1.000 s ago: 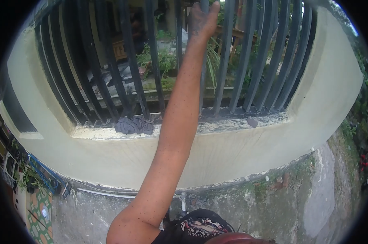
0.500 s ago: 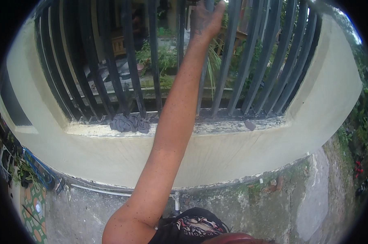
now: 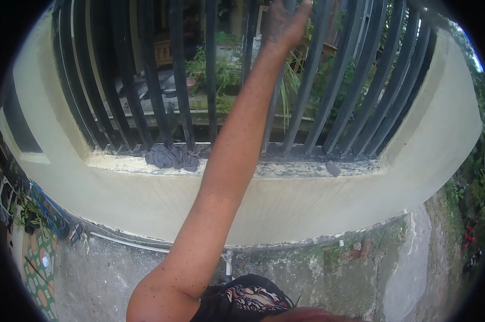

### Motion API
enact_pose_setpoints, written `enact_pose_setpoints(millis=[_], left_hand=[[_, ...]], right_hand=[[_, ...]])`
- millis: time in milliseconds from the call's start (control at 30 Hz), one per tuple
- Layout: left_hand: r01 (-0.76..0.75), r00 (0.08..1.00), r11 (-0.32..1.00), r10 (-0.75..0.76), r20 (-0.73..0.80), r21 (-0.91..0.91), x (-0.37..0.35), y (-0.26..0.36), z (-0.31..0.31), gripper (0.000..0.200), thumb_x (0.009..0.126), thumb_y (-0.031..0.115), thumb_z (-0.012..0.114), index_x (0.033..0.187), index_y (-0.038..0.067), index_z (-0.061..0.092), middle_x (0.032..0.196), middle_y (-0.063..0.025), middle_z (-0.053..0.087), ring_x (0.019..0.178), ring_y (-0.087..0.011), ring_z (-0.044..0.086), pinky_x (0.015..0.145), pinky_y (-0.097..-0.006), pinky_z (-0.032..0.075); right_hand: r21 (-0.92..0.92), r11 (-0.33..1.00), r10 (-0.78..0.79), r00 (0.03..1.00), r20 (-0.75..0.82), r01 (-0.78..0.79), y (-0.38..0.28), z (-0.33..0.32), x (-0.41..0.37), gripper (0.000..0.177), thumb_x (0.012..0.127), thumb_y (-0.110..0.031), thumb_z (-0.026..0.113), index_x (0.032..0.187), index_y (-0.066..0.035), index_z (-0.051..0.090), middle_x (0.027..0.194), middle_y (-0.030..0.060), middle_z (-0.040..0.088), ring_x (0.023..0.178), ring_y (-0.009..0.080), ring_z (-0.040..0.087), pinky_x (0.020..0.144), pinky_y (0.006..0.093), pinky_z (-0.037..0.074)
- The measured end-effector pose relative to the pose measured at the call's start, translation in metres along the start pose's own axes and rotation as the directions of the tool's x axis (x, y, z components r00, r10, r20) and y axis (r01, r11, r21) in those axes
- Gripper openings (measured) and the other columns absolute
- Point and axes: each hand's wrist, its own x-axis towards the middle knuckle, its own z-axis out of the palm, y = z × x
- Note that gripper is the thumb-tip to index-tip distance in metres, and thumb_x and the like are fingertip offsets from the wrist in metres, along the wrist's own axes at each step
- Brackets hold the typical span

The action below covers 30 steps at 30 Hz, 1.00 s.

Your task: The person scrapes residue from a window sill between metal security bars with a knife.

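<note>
My left arm reaches up across the view, and my left hand is at the top edge, with dark smudges on its back. It is closed around an upright dark grey metal bar of the window-like grille. The thumb shows on the right side of the bar; the other fingertips are hidden or cut off by the frame. Below, a crumpled grey cloth lies on the ledge left of my forearm. A small flat grey scrap rests on the ledge to the right. My right hand is out of view.
A cream wall with a chipped ledge frames the bars. Plants stand behind them. A white pipe runs along the wall's foot over the concrete ground. Brick pieces lie at right.
The view has shifted slightly, so the bars and wall sit a little differently in the frame. My left hand stays at the same bar, with little visible movement along it.
</note>
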Motion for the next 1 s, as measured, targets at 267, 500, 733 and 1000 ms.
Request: enact_pose_setpoints(millis=[267,500,733,1000], left_hand=[[-0.001,1.000,0.995,0.003,0.025,-0.096,0.000,0.000,-0.001,0.056,0.092,0.046,0.069,0.120,-0.002,0.062,0.105,-0.0242,0.070,0.102,-0.0391,0.069,0.090,-0.0463,0.053],[0.064,0.995,0.996,-0.059,0.075,-0.069,-0.006,0.010,-0.006,0.058,0.093,0.050,0.066,0.118,-0.002,0.062,0.103,-0.0259,0.071,0.102,-0.0411,0.069,0.091,-0.0485,0.053],[0.072,0.996,0.988,-0.063,0.071,-0.136,-0.012,0.027,-0.016,0.063,0.093,0.050,0.066,0.117,-0.008,0.064,0.105,-0.0325,0.070,0.103,-0.0455,0.070,0.090,-0.0511,0.053],[0.154,0.964,0.963,-0.098,0.247,-0.219,-0.017,0.025,-0.022,0.058,0.099,0.028,0.062,0.137,-0.012,0.042,0.126,-0.0380,0.060,0.120,-0.0449,0.063,0.103,-0.0501,0.051]], right_hand=[[0.015,1.000,0.000,1.000,0.002,0.000,-0.001,-0.008,0.000,0.045,0.106,-0.038,0.046,0.098,0.003,0.064,0.069,0.0161,0.066,0.057,0.0280,0.067,0.048,0.0421,0.050],[0.015,0.999,0.030,0.999,0.015,-0.031,0.009,-0.009,-0.018,0.047,0.107,-0.039,0.045,0.100,0.004,0.063,0.069,0.0159,0.066,0.056,0.0272,0.066,0.047,0.0409,0.049],[0.140,0.988,0.063,0.998,-0.010,-0.061,0.010,0.008,-0.063,0.049,0.108,-0.041,0.045,0.102,0.004,0.063,0.070,0.0156,0.066,0.055,0.0263,0.066,0.046,0.0397,0.049],[0.449,0.849,-0.080,0.910,-0.408,0.276,-0.105,0.014,-0.080,0.050,0.109,-0.043,0.044,0.105,0.004,0.061,0.069,0.0128,0.063,0.053,0.0229,0.061,0.046,0.0372,0.046]])
